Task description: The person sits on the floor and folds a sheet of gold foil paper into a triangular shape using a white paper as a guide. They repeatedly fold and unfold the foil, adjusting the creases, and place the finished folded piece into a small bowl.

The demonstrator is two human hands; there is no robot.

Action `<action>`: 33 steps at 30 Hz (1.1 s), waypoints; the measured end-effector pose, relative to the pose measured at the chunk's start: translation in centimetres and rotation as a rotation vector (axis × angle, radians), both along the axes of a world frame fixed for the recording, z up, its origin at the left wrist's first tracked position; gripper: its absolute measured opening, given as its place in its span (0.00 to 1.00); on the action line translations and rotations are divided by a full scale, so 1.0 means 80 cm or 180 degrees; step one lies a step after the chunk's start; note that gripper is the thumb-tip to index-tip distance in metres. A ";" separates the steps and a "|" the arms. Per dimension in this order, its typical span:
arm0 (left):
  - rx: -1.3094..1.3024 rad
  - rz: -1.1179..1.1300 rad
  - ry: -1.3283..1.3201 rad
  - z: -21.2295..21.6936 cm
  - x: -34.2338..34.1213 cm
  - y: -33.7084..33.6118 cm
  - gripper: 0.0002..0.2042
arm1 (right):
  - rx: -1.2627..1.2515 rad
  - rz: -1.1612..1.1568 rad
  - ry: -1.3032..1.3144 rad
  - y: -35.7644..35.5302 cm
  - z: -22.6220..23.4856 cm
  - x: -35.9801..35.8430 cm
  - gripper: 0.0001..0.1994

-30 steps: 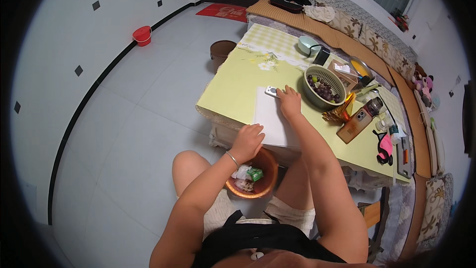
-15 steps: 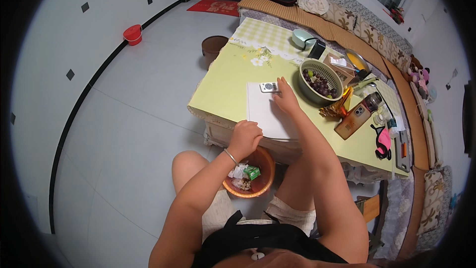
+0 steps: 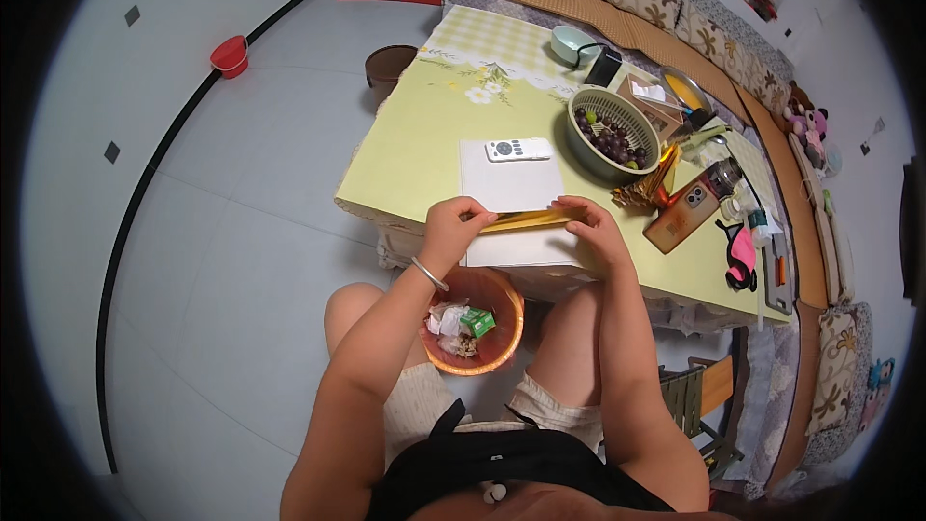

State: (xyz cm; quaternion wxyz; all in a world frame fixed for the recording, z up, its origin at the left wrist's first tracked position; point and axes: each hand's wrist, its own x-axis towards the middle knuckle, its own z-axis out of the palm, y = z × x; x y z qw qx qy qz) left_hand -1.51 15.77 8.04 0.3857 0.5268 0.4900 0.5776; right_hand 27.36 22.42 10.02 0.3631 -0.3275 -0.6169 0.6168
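A person sat at the near edge of the table, both hands over white paper. The left hand pinched the left end of a yellow strip between thumb and fingers. The right hand curved about the strip's right end, thumb and fingers parted on either side; whether it gripped, I could not tell. The strip ran crosswise over the paper, which lay at the table's near edge, left of that edge's middle; white showed both beyond the strip and on its near side. A remote rested on the paper's far part.

Right of the paper stood a basket of grapes, with gold foil just beside it. A phone lay nearer the near edge, close to a jar; an eye mask lay toward the near right corner. A pale bowl stood by the far edge. Below the near edge, an orange bin held a green box; a brown bin stood beside the left edge.
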 end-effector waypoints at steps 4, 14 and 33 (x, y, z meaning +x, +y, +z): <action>-0.0178 0.0136 0.0087 0.008 -0.001 0.011 0.07 | 0.0168 -0.0649 -0.0409 0.012 -0.016 -0.002 0.11; 0.0111 0.0395 0.0589 -0.004 0.000 0.018 0.15 | 0.0467 -0.1490 -0.0785 0.036 -0.040 -0.019 0.07; 0.0149 0.1272 0.1722 -0.012 0.006 0.033 0.22 | 0.1296 -0.2363 -0.1826 0.039 -0.033 -0.041 0.08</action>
